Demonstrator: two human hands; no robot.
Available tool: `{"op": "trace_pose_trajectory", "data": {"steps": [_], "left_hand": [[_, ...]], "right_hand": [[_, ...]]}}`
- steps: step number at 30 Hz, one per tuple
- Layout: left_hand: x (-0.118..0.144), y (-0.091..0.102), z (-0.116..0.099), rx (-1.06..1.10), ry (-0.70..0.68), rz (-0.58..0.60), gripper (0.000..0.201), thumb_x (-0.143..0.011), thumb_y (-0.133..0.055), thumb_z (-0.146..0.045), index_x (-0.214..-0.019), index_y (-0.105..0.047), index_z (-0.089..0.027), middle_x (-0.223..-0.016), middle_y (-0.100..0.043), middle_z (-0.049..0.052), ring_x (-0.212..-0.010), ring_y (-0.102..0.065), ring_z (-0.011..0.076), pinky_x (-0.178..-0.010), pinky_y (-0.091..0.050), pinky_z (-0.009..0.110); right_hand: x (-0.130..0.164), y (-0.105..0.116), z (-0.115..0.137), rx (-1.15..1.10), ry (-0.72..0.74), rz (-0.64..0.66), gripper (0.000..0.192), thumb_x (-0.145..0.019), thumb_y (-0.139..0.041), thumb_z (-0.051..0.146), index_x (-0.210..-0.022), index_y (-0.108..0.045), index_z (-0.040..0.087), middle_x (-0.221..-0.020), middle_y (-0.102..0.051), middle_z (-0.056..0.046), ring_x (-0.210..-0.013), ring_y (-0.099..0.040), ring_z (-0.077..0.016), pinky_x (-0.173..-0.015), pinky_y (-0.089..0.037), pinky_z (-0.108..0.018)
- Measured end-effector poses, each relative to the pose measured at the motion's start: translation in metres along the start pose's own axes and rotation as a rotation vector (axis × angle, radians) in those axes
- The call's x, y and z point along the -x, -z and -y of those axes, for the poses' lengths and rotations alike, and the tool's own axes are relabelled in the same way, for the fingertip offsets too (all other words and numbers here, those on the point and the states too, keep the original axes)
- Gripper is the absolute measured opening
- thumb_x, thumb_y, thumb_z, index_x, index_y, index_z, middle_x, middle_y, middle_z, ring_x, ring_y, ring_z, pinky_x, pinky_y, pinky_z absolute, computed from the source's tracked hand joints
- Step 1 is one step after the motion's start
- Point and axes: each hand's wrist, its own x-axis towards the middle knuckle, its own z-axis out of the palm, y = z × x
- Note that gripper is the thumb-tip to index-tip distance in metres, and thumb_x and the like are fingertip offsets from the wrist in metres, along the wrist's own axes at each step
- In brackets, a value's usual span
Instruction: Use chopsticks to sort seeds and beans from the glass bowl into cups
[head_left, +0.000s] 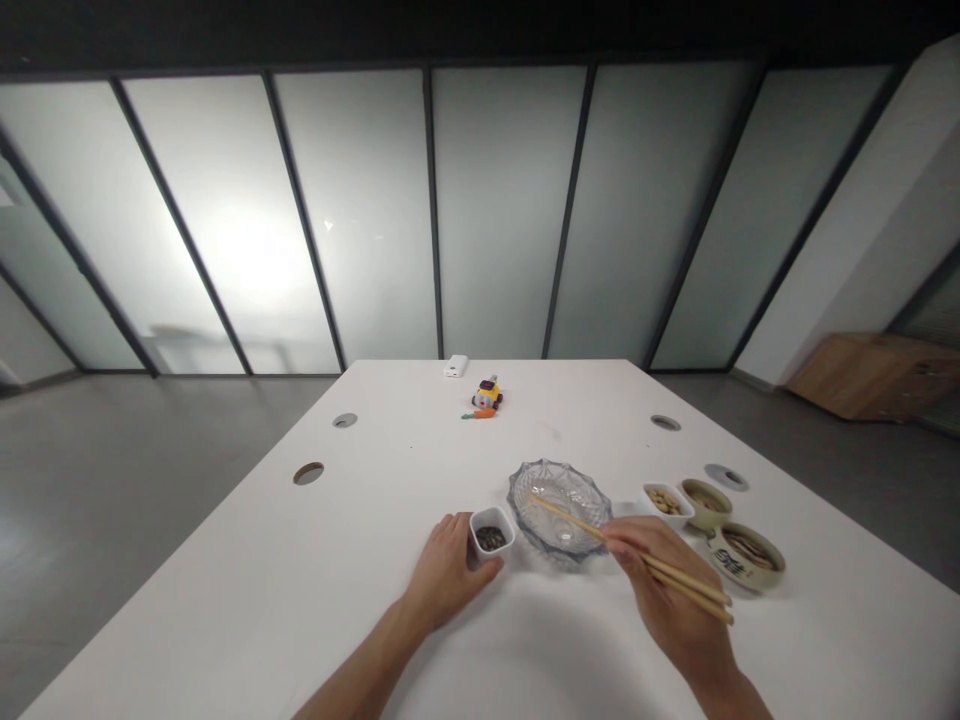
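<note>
My left hand (450, 568) is closed around the side of a small white square bowl (509, 524), which has dark seeds (491, 539) in the bottom. Just right of it stands a scalloped clear glass bowl (559, 550). In my right hand (667, 585) is a pair of wooden chopsticks (574, 519), their tips reaching over the glass bowl. I cannot make out anything between the tips. Beyond the right hand is a white square bowl (684, 520) holding pale nuts (663, 501).
Two beige ceramic bowls stand at the right, a rear one (726, 510) and a front one (739, 573) with dark lettering and brownish pieces. Farther back lie a yellow toy car (487, 391), a toy carrot (484, 413) and a white box-shaped device (456, 366). Round holes (308, 474) pierce the white table (300, 580).
</note>
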Motion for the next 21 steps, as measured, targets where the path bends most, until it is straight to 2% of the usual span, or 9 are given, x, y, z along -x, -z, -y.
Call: {"op": "trace_pose_trajectory", "data": {"steps": [5, 9, 11, 15, 18, 21], "left_hand": [[0.002, 0.004, -0.003, -0.018, -0.031, 0.010, 0.030, -0.092, -0.076, -0.036, -0.117, -0.069, -0.022, -0.123, -0.077, 0.009, -0.116, -0.068, 0.0307, -0.105, -0.049, 0.040], [0.017, 0.001, -0.024, 0.025, -0.093, 0.036, 0.037, -0.089, -0.079, -0.037, -0.123, -0.069, -0.023, -0.128, -0.078, 0.010, -0.120, -0.070, 0.0323, -0.108, -0.050, 0.041], [0.028, -0.005, -0.042, 0.107, -0.079, 0.070, 0.040, -0.089, -0.079, -0.037, -0.126, -0.069, -0.025, -0.125, -0.079, 0.007, -0.114, -0.073, 0.0301, -0.103, -0.053, 0.037], [0.040, -0.022, -0.085, 0.144, -0.074, 0.201, 0.069, -0.092, -0.078, -0.041, -0.155, -0.055, -0.025, -0.131, -0.081, 0.009, -0.114, -0.077, 0.0323, -0.104, -0.056, 0.040], [0.034, -0.038, -0.120, 0.048, -0.103, 0.274, 0.066, -0.096, -0.075, -0.040, -0.157, -0.054, -0.022, -0.133, -0.081, 0.013, -0.121, -0.077, 0.0368, -0.105, -0.058, 0.044], [0.021, -0.057, -0.157, -0.034, -0.113, 0.279, 0.060, -0.098, -0.077, -0.041, -0.151, -0.059, -0.021, -0.138, -0.078, 0.017, -0.124, -0.077, 0.0406, -0.105, -0.061, 0.048]], "right_hand": [[-0.003, 0.000, -0.015, 0.083, 0.097, -0.055, 0.030, -0.114, -0.065, 0.041, -0.095, -0.081, 0.026, -0.090, -0.083, -0.007, -0.081, -0.081, -0.0234, -0.075, -0.067, -0.036], [-0.009, 0.006, -0.021, 0.140, 0.209, -0.197, 0.026, -0.116, -0.064, 0.034, -0.098, -0.080, 0.024, -0.092, -0.081, -0.005, -0.084, -0.079, -0.0212, -0.079, -0.066, -0.036], [-0.012, 0.016, -0.020, 0.175, 0.215, -0.290, 0.028, -0.117, -0.060, 0.033, -0.099, -0.080, 0.023, -0.093, -0.081, -0.005, -0.088, -0.079, -0.0214, -0.085, -0.065, -0.038], [-0.016, 0.045, -0.009, 0.189, 0.176, -0.424, 0.031, -0.118, -0.057, 0.033, -0.101, -0.079, 0.021, -0.097, -0.081, -0.007, -0.094, -0.079, -0.0234, -0.089, -0.063, -0.041], [-0.012, 0.065, 0.005, 0.191, 0.167, -0.429, 0.030, -0.118, -0.058, 0.033, -0.099, -0.078, 0.021, -0.094, -0.080, -0.005, -0.089, -0.078, -0.0222, -0.086, -0.062, -0.039], [-0.003, 0.079, 0.017, 0.199, 0.185, -0.400, 0.029, -0.117, -0.058, 0.029, -0.096, -0.077, 0.022, -0.093, -0.079, -0.004, -0.087, -0.077, -0.0208, -0.084, -0.062, -0.037]]}}
